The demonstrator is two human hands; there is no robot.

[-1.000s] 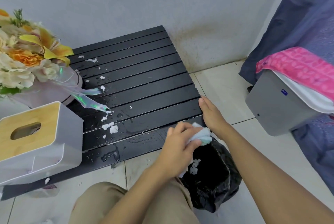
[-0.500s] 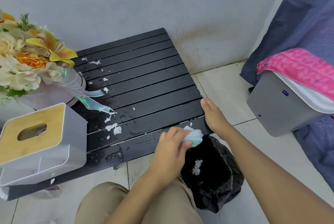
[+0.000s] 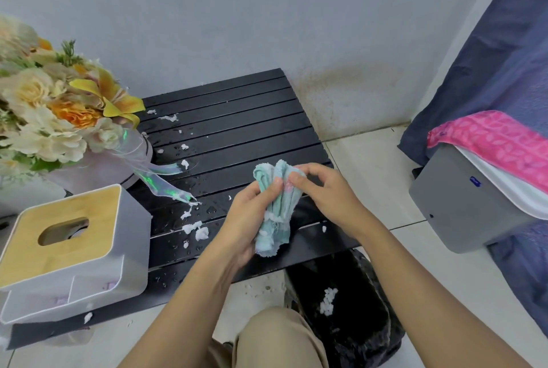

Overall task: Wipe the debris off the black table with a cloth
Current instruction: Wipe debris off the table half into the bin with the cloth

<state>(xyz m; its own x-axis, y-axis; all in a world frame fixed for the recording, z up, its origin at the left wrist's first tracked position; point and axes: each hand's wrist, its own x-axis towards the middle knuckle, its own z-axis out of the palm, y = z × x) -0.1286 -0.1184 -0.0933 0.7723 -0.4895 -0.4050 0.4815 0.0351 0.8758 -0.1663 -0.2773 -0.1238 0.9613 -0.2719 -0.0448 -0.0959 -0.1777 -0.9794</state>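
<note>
2 bare hands, left hand (image 3: 247,219) and right hand (image 3: 323,189), pinch a bunched pale green terry cloth (image 3: 274,210) above the wet black slatted table (image 3: 237,136), where white crumbly debris (image 3: 195,229) lies.

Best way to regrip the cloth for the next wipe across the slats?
Probably bunch the cloth at its upper folded end, palm on top coming from above. It hangs lengthwise between left hand and right hand, loose tail down, free to drag over the debris.
</note>
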